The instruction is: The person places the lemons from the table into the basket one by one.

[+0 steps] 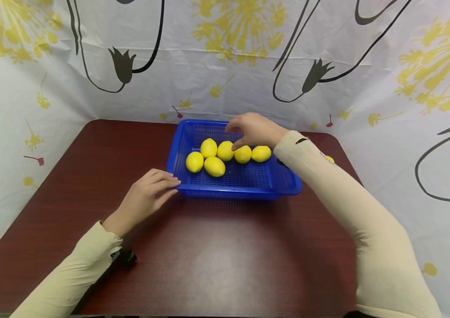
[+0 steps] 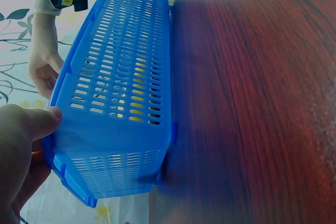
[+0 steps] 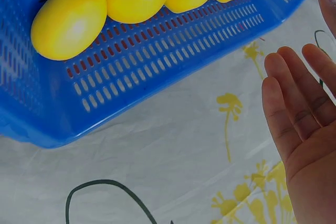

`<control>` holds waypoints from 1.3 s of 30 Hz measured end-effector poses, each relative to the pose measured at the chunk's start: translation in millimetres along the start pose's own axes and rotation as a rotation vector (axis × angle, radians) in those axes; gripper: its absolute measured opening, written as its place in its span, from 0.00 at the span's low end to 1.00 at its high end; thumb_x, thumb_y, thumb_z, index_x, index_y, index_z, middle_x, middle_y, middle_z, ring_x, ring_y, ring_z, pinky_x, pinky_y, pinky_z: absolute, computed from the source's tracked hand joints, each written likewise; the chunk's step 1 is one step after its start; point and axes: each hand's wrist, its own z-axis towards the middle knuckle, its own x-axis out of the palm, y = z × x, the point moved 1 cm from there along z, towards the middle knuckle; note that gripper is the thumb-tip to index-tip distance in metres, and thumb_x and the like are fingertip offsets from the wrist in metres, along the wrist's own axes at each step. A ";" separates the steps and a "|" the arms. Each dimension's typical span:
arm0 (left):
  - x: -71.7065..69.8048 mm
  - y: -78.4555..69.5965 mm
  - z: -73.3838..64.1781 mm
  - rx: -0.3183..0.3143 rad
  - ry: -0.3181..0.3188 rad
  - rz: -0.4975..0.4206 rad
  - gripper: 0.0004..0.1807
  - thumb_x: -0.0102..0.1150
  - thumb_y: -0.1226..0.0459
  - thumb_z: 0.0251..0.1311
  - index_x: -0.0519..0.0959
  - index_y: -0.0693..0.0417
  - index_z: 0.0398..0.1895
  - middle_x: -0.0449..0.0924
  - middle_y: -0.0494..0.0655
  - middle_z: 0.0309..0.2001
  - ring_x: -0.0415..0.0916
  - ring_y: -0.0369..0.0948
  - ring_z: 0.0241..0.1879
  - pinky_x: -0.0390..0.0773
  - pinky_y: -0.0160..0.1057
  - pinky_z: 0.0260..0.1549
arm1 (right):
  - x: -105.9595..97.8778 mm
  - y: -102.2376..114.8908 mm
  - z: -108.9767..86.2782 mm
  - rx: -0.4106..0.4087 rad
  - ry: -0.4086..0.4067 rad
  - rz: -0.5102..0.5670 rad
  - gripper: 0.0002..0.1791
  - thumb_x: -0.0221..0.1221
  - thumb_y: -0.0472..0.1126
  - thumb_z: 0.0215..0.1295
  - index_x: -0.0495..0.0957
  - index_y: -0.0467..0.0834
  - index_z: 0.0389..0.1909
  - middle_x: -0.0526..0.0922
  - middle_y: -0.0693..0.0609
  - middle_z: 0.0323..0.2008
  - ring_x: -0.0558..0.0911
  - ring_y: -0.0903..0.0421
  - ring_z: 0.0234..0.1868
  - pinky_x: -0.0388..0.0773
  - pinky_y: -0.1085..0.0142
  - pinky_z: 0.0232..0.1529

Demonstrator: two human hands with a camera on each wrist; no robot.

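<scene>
Toward 12 o'clock on the dark red-brown tabletop point(image 1: 209, 265) sits a blue perforated plastic basket point(image 1: 228, 189), upright, its long side facing the person. Contents: six yellow lemons point(image 1: 225, 151), gathered mainly toward the 9 o'clock half. Taking the basket as the dial, one lies at 9 o'clock, one at 10, one between 8 and 9, one just off centre toward 11, one near 2, and the last at 3. Right wrist view shows four of them in a row, close together.

Left hand point(image 1: 145, 192): at the basket's corner near 8 o'clock, gripping the rim, thumb against the outer face in the left wrist view.

Right hand point(image 1: 251, 130): above the basket toward 1 o'clock, fingers spread loosely and gently bent, holding nothing. Thumb tip appears just beside the central lemons; contact cannot be determined.

Beyond the basket at 3 o'clock, a yellow object point(image 1: 330, 159) shows past the cream right sleeve point(image 1: 340, 198), mostly hidden; identity uncertain. Cream left sleeve point(image 1: 71, 269) enters from 7 o'clock, a black device point(image 1: 128, 258) at its wrist. Backdrop: white sheet point(image 1: 149, 97) printed with yellow blooms and grey tulip shapes.
</scene>
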 end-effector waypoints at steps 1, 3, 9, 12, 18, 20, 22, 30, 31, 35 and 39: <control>0.2 0.2 0.0 0.000 -0.001 -0.001 0.17 0.76 0.74 0.49 0.87 0.60 0.45 0.85 0.50 0.45 0.78 0.48 0.49 0.79 0.47 0.50 | -1.1 -1.4 -2.8 -0.002 -0.006 0.009 0.29 0.74 0.46 0.57 0.80 0.43 0.60 0.82 0.47 0.55 0.80 0.51 0.50 0.77 0.56 0.51; 0.6 0.3 0.0 0.002 -0.003 -0.002 0.17 0.76 0.74 0.48 0.87 0.60 0.45 0.85 0.50 0.45 0.78 0.48 0.49 0.79 0.47 0.50 | -3.2 -3.9 -9.0 -0.008 -0.025 0.012 0.29 0.75 0.46 0.57 0.81 0.43 0.58 0.82 0.47 0.54 0.80 0.51 0.48 0.77 0.56 0.50; 0.0 -0.1 0.5 -0.008 0.008 0.004 0.16 0.75 0.72 0.51 0.87 0.60 0.45 0.85 0.50 0.46 0.78 0.48 0.50 0.78 0.44 0.53 | -9.5 -13.2 -29.4 -0.010 -0.072 0.004 0.26 0.75 0.46 0.56 0.82 0.43 0.55 0.82 0.47 0.52 0.80 0.49 0.48 0.76 0.54 0.50; -0.7 -0.4 0.7 -0.014 0.018 0.012 0.16 0.75 0.71 0.52 0.87 0.60 0.46 0.85 0.49 0.47 0.77 0.47 0.51 0.76 0.42 0.54 | -11.7 -18.2 -39.2 -0.001 -0.089 -0.005 0.26 0.76 0.46 0.55 0.82 0.43 0.54 0.82 0.48 0.50 0.80 0.49 0.48 0.76 0.53 0.51; -0.3 -0.3 0.9 -0.002 0.006 0.013 0.17 0.75 0.73 0.51 0.87 0.60 0.46 0.84 0.49 0.46 0.78 0.47 0.50 0.77 0.42 0.53 | -15.0 -27.4 -57.9 0.010 -0.122 -0.005 0.26 0.75 0.48 0.56 0.82 0.45 0.55 0.82 0.48 0.49 0.80 0.47 0.51 0.76 0.52 0.53; -0.3 -0.5 0.9 -0.001 0.000 0.010 0.17 0.75 0.74 0.50 0.87 0.60 0.46 0.85 0.50 0.46 0.78 0.47 0.49 0.77 0.43 0.52 | -16.1 -30.3 -64.1 0.010 -0.139 -0.012 0.25 0.75 0.47 0.57 0.82 0.45 0.55 0.82 0.49 0.50 0.80 0.48 0.52 0.75 0.52 0.53; -0.3 -0.8 0.9 -0.001 -0.004 0.007 0.17 0.76 0.74 0.49 0.87 0.60 0.45 0.85 0.50 0.45 0.78 0.48 0.49 0.78 0.45 0.51 | -16.6 -33.8 -70.1 0.005 -0.157 -0.020 0.24 0.74 0.46 0.57 0.82 0.45 0.54 0.82 0.49 0.50 0.80 0.49 0.52 0.75 0.52 0.53; 0.5 -1.3 1.1 0.000 -0.009 0.002 0.18 0.76 0.74 0.48 0.87 0.60 0.45 0.85 0.50 0.45 0.78 0.48 0.48 0.79 0.47 0.50 | -18.9 -45.2 -93.7 0.002 -0.209 -0.033 0.22 0.73 0.40 0.58 0.83 0.41 0.53 0.83 0.48 0.49 0.80 0.48 0.49 0.76 0.52 0.50; 0.5 -1.2 1.1 0.000 -0.010 0.001 0.18 0.76 0.75 0.48 0.87 0.60 0.45 0.85 0.50 0.45 0.78 0.48 0.48 0.79 0.47 0.50 | -19.1 -46.9 -96.8 0.012 -0.213 -0.030 0.22 0.73 0.40 0.58 0.83 0.41 0.53 0.83 0.48 0.49 0.80 0.48 0.49 0.76 0.52 0.50; 0.7 -1.0 1.0 0.001 -0.013 0.000 0.18 0.76 0.75 0.48 0.87 0.60 0.45 0.85 0.50 0.45 0.78 0.48 0.48 0.79 0.46 0.50 | -19.7 -53.8 -109.1 0.045 -0.242 -0.017 0.22 0.73 0.38 0.58 0.82 0.41 0.54 0.83 0.46 0.49 0.81 0.47 0.49 0.77 0.50 0.50; 0.3 -1.2 0.8 -0.003 -0.010 -0.001 0.18 0.76 0.74 0.48 0.87 0.60 0.45 0.85 0.50 0.45 0.78 0.48 0.49 0.79 0.47 0.50 | -20.6 -61.3 -121.4 0.069 -0.274 0.027 0.22 0.72 0.35 0.59 0.82 0.41 0.55 0.83 0.46 0.50 0.81 0.46 0.49 0.78 0.48 0.51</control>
